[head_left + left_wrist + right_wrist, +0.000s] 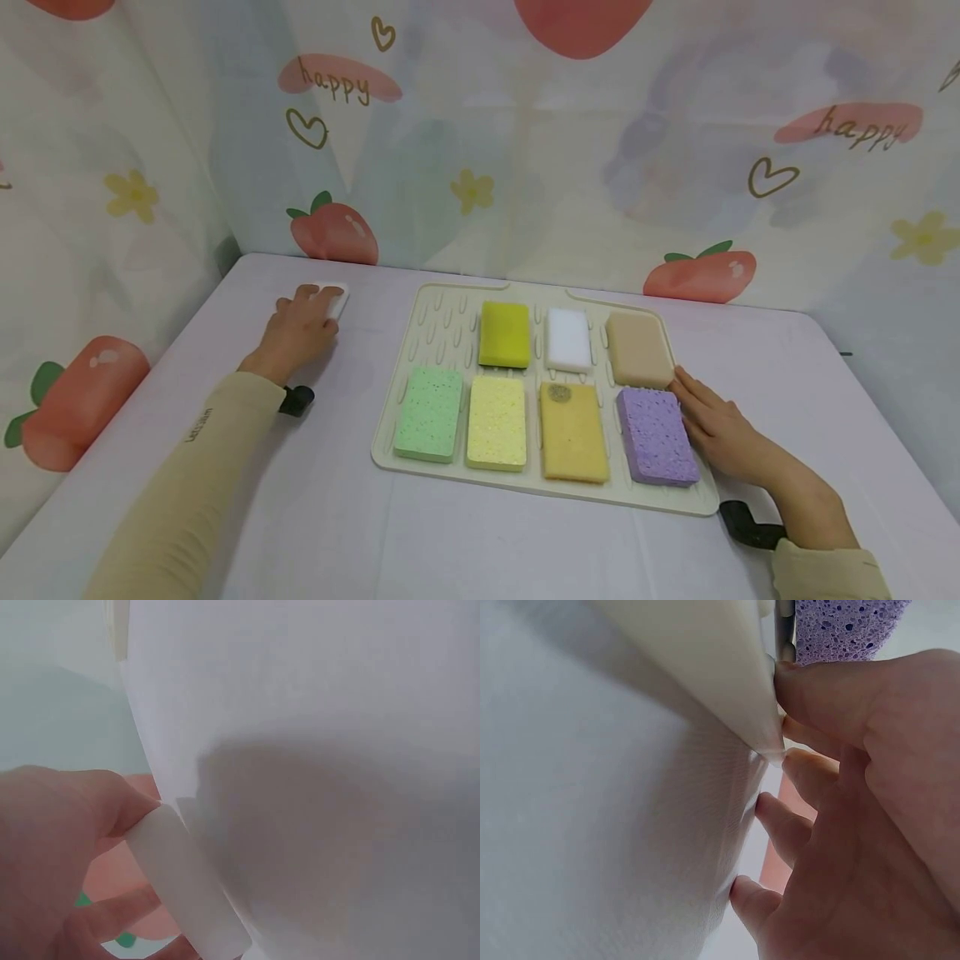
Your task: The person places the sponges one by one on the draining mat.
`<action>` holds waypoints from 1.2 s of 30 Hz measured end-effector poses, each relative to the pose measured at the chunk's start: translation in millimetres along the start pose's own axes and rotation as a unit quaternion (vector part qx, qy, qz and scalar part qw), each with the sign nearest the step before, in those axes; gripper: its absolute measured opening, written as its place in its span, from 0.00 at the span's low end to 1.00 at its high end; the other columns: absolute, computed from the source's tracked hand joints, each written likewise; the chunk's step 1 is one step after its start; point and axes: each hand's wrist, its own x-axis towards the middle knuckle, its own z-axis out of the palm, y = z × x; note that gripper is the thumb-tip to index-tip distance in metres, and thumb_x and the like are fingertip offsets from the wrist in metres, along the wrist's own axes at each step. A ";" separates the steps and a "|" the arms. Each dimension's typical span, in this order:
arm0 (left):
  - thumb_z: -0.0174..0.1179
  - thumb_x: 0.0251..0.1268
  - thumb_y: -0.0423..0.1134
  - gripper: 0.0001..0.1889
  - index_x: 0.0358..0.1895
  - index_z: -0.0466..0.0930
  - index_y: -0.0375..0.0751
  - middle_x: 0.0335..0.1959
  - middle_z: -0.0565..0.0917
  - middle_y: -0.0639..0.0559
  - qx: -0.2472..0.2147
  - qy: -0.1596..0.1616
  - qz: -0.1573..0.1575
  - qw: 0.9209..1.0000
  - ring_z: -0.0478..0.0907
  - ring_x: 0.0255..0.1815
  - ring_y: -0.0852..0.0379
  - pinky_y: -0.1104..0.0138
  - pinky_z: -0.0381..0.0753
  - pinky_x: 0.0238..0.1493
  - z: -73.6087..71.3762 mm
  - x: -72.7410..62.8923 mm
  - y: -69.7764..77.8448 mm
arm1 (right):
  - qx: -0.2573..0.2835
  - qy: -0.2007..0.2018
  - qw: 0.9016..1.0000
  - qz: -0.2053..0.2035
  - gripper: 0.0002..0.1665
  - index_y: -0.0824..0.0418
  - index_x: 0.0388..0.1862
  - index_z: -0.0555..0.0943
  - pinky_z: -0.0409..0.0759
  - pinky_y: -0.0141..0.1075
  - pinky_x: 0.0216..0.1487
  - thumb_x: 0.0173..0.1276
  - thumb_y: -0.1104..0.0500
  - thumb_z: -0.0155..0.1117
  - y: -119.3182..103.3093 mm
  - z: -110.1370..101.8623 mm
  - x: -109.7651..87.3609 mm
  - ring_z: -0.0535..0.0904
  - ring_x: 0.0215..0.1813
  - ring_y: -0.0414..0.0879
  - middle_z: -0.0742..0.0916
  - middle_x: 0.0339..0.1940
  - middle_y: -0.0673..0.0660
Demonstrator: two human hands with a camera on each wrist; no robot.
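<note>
My left hand [298, 327] is over the far left of the table, thumb and fingers gripping a white sponge block [187, 881]. Most of that block is hidden by the hand in the head view. My right hand [723, 429] lies along the right edge of a cream drying mat [480, 483], fingers fairly straight. In the right wrist view its thumb touches the mat's rim and other fingertips rest on the tablecloth. Beside it on the mat are a purple sponge [657, 437] and a beige sponge [640, 349].
Also on the mat are a bright yellow sponge [504, 333], a white sponge [568, 339], a green sponge [429, 414], a pale yellow sponge [497, 422] and a tan sponge [573, 433]. A printed curtain [525, 167] stands behind the white-covered table [322, 517].
</note>
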 end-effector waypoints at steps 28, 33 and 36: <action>0.46 0.76 0.36 0.18 0.61 0.78 0.46 0.72 0.60 0.28 0.015 -0.010 0.034 0.999 0.65 0.58 0.24 0.41 0.80 0.49 5.9 -3.3 31.3 | 0.005 -0.021 0.999 0.024 0.35 0.74 0.77 0.54 0.47 0.83 0.58 0.76 0.64 0.50 -3.7 -2.1 0.5 0.53 0.74 0.77 0.56 0.79 0.73; 0.46 0.76 0.37 0.16 0.57 0.81 0.45 0.72 0.58 0.28 0.014 -0.007 0.035 0.999 0.65 0.57 0.25 0.41 0.80 0.48 6.4 -2.8 33.0 | 0.002 -0.019 1.000 0.021 0.35 0.74 0.77 0.54 0.48 0.83 0.58 0.75 0.65 0.51 -3.5 -2.0 0.0 0.54 0.74 0.78 0.56 0.79 0.73; 0.47 0.76 0.36 0.16 0.56 0.83 0.45 0.72 0.57 0.27 0.016 -0.004 0.036 0.999 0.64 0.56 0.25 0.41 0.80 0.47 7.6 -2.3 33.8 | 0.004 -0.020 1.000 0.022 0.35 0.74 0.77 0.54 0.48 0.83 0.58 0.75 0.65 0.51 -3.7 -1.9 -0.2 0.54 0.74 0.78 0.56 0.79 0.73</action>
